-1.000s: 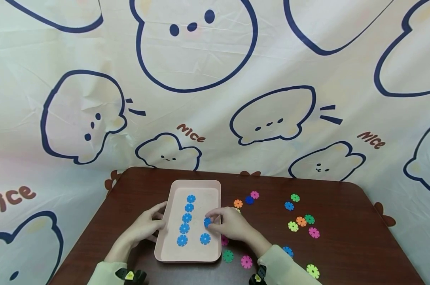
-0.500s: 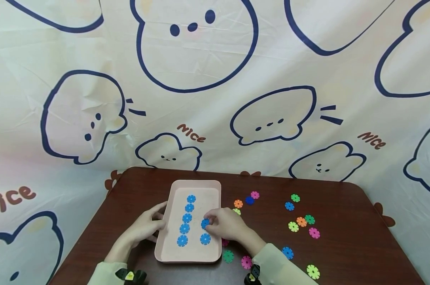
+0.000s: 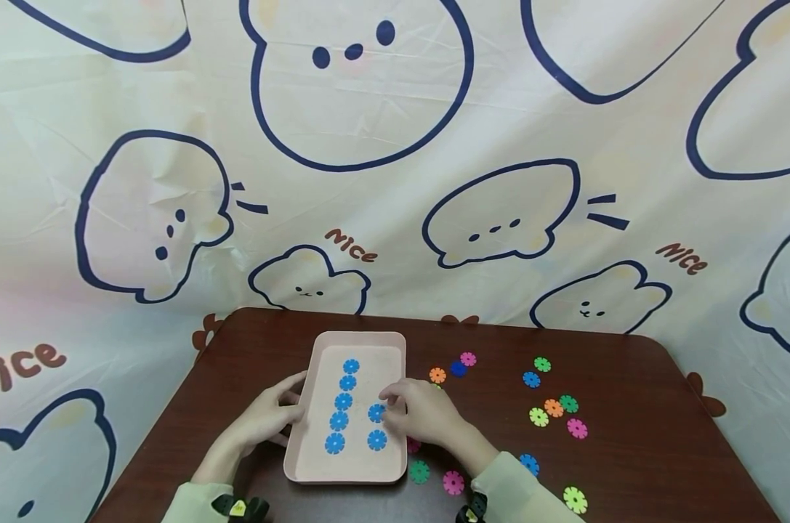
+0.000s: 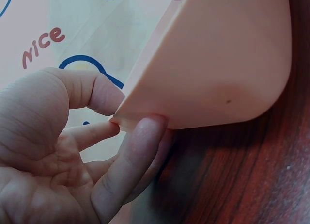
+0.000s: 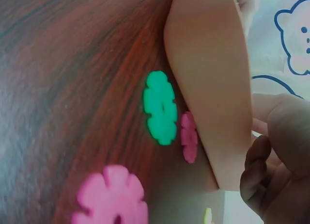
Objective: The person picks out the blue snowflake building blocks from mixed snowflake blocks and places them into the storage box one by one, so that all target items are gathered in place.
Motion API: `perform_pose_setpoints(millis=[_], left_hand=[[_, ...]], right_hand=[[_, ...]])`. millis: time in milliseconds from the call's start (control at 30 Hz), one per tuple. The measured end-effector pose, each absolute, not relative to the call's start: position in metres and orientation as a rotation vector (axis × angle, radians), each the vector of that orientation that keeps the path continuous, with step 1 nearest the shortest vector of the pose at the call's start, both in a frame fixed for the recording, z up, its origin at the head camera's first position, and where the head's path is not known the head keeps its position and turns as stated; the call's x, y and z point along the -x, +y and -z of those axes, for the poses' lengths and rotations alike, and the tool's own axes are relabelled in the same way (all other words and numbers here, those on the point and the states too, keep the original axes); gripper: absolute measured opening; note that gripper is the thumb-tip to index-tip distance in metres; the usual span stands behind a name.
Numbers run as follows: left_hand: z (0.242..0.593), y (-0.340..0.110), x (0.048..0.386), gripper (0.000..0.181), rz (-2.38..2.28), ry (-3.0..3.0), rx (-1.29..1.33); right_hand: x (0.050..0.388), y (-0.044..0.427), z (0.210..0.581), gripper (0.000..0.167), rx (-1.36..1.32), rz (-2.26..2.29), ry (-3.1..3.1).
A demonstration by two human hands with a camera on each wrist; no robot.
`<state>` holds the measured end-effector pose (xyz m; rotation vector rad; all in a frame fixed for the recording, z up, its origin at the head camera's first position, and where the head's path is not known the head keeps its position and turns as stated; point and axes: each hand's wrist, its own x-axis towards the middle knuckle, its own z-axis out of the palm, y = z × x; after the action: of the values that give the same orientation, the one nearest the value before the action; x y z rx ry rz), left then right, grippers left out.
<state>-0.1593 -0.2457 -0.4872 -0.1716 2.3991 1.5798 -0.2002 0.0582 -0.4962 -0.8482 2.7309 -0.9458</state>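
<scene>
A pale pink rectangular tray point(image 3: 358, 471) lies on the table with blue flower-shaped discs on it. Several of these, including one blue disc point(image 3: 344, 401), form a column left of centre. On its right side, a blue flower disc point(image 3: 376, 412) sits just above another blue flower disc point(image 3: 377, 440). My left hand point(image 4: 63, 136) grips the tray's left edge between thumb and fingers. Over the right rim, my right hand point(image 3: 427, 412) has its fingertips beside the upper right disc, partly covering its edge. In the right wrist view, the rim hides the fingertips of the right hand point(image 5: 286, 151).
Loose flower discs lie on the dark wooden table point(image 3: 486, 407) right of the tray, among them a green disc point(image 3: 419, 471), a pink disc point(image 3: 453, 482) and an orange disc point(image 3: 437, 375). A patterned cloth point(image 3: 395, 203) hangs behind the table.
My right hand moved the upper right blue disc slightly left and down, then drew back a little to the right, leaving the disc on the tray. My left hand stayed on the tray.
</scene>
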Motion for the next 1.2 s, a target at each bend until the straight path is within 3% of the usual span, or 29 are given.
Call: perform_pose_setpoints(millis=[633,1200], left_hand=[[0.486,-0.246,0.159,0.073,-1.582,2.397,0.176],[0.486,-0.246,0.16,0.073,-1.588,2.39,0.159]], right_hand=[[0.187,0.122,0.469,0.03,0.825,1.05,2.731],[0.167,0.195,0.473,0.028,0.747,1.12,2.718]])
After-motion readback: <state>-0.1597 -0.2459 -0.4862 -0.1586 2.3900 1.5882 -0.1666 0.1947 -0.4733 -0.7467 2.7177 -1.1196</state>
